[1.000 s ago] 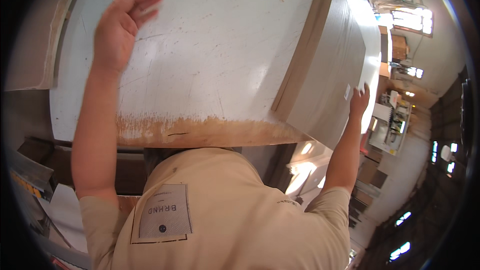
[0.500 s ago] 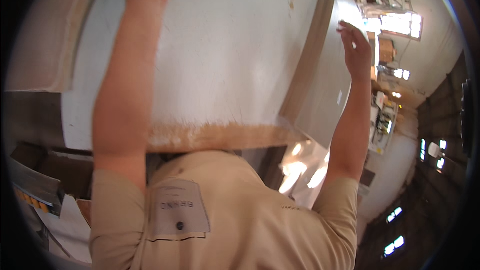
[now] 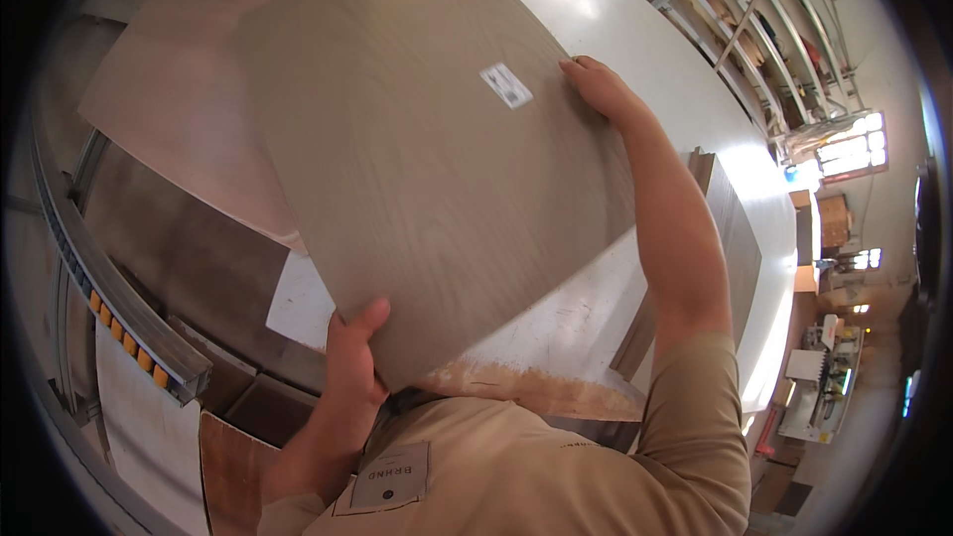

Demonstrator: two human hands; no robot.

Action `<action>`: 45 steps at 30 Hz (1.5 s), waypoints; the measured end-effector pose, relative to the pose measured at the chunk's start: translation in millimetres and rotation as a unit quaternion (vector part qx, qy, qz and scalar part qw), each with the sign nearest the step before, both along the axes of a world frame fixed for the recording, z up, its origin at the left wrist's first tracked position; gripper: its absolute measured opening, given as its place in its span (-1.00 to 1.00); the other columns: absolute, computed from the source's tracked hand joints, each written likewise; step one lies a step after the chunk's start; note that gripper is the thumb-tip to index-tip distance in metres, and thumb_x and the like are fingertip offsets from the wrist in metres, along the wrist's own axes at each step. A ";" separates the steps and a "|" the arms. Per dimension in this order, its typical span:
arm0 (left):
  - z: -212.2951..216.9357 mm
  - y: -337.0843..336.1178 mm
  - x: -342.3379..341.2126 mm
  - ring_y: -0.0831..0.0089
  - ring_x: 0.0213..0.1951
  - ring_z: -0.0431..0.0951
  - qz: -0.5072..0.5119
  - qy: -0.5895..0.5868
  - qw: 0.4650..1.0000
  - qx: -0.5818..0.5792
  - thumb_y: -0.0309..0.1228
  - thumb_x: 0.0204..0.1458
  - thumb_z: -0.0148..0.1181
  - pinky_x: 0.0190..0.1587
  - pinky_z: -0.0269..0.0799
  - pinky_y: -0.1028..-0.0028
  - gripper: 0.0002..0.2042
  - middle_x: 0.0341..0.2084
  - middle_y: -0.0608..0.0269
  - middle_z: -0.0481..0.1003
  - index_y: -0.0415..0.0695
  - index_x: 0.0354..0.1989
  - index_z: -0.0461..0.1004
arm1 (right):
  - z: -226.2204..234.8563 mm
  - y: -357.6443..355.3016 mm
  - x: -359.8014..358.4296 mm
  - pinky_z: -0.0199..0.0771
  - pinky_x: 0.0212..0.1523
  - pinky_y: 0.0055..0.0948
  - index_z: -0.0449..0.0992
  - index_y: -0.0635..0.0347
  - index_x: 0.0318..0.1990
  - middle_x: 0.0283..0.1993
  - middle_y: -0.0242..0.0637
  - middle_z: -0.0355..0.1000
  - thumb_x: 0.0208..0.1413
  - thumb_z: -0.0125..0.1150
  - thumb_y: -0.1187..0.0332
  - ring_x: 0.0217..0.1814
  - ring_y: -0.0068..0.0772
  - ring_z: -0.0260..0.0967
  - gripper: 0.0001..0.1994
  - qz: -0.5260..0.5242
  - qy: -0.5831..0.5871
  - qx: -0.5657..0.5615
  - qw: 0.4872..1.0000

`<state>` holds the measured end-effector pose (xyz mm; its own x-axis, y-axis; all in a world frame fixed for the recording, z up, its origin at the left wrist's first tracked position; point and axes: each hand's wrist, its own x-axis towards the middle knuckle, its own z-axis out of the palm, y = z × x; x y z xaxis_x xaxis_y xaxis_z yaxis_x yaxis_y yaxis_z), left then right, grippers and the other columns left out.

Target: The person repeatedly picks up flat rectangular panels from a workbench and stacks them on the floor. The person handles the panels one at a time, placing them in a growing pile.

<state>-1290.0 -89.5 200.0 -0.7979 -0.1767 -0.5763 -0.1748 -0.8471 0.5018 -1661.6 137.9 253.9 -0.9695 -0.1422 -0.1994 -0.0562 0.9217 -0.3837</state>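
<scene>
I hold a large grey-brown wood-grain panel tilted up in front of me. My left hand grips its lower near edge, thumb on the face. My right hand clasps its far right edge, just beside a small white sticker. The panel hovers over a white worktable whose near edge is worn to bare brown wood.
A stack of grey-brown panels lies on the table at the right. A reddish-brown sheet rests at the left, above a metal rail with orange rollers. Machines and bright windows stand at the far right.
Both hands lay on the table and the stack's edge before. Now a panel is lifted off and swung left in front of me, held by both hands.
</scene>
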 end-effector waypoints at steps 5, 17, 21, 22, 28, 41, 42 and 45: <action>28.2 -8.2 37.1 0.22 0.08 0.45 -0.021 -0.033 0.998 -0.039 -0.43 0.09 0.09 0.13 0.39 0.25 -0.50 0.07 0.07 0.42 -0.27 0.24 0.24 | 0.5 12.5 31.6 0.29 0.21 -0.19 0.49 0.22 0.08 0.11 0.05 0.46 0.23 0.00 0.05 0.20 0.05 0.36 -0.54 -0.017 -0.006 -0.041 0.999; 42.6 43.1 -15.4 0.23 0.28 0.25 -0.246 0.278 0.927 0.050 -0.56 -0.06 0.02 0.31 0.18 0.26 -0.24 0.28 0.05 0.18 -0.25 0.42 -0.07 | 35.2 242.5 269.9 0.24 0.29 -0.14 0.35 0.08 0.24 0.22 0.08 0.36 0.18 0.06 0.03 0.28 0.11 0.28 -0.47 -0.350 0.160 0.031 0.923; 37.2 98.3 -26.2 0.26 0.40 0.03 -0.323 0.301 0.897 0.037 -0.58 -0.09 0.01 0.39 0.00 0.31 -0.17 0.39 0.06 0.00 -0.25 0.45 -0.16 | 33.5 316.0 368.0 0.28 0.25 -0.13 0.36 0.11 0.21 0.19 0.09 0.38 0.17 0.08 0.03 0.25 0.12 0.31 -0.47 -0.430 0.166 0.049 0.886; 38.2 112.8 -27.2 0.27 0.43 -0.02 -0.342 0.299 0.890 0.033 -0.58 -0.09 0.00 0.40 -0.04 0.32 -0.16 0.42 0.06 -0.04 -0.25 0.46 -0.19 | 32.7 330.7 387.4 0.29 0.24 -0.13 0.36 0.13 0.21 0.18 0.10 0.39 0.17 0.08 0.03 0.25 0.12 0.31 -0.47 -0.444 0.161 0.058 0.879; 53.1 189.7 -31.8 0.26 0.45 -0.08 -0.427 0.278 0.858 0.065 -0.64 -0.10 -0.07 0.41 -0.07 0.33 -0.16 0.43 0.03 -0.10 -0.30 0.45 -0.24 | 26.9 395.9 453.8 0.31 0.23 -0.15 0.36 0.17 0.20 0.16 0.14 0.40 0.15 0.09 0.04 0.23 0.11 0.33 -0.45 -0.516 0.125 0.088 0.843; -31.2 329.6 -63.1 0.23 0.46 -0.14 -0.431 0.203 0.837 -0.270 -0.36 0.12 0.05 0.44 -0.22 0.32 -0.25 0.44 0.02 -0.10 -0.25 0.44 -0.15 | -50.7 550.7 458.1 0.14 0.34 -0.23 -0.12 -0.04 0.49 0.36 0.02 0.22 0.28 0.01 0.04 0.40 -0.03 0.15 -0.29 -0.408 0.028 -0.154 0.899; -35.6 333.0 -60.3 0.24 0.46 -0.11 -0.442 0.188 0.857 -0.188 -0.32 0.14 0.04 0.44 -0.20 0.33 -0.26 0.44 0.04 -0.08 -0.24 0.45 -0.16 | -58.2 557.4 464.3 0.13 0.34 -0.27 -0.13 0.00 0.49 0.36 -0.05 0.22 0.28 0.02 0.06 0.39 -0.10 0.16 -0.28 -0.404 0.044 -0.250 0.879; -38.8 342.8 -50.8 0.26 0.42 -0.03 -0.447 0.176 0.873 -0.086 -0.26 0.17 -0.01 0.42 -0.14 0.33 -0.27 0.42 0.10 -0.02 -0.18 0.46 -0.16 | -74.7 569.8 477.4 0.14 0.34 -0.32 -0.09 0.12 0.48 0.34 -0.17 0.23 0.27 0.03 0.13 0.36 -0.25 0.18 -0.29 -0.427 0.000 -0.435 0.793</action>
<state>-1340.7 253.3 161.2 -0.7829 0.5480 -0.2945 -0.5373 -0.3570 0.7641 -1184.3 707.7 179.2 -0.7865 0.4824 -0.3856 0.4454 0.0106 -0.8953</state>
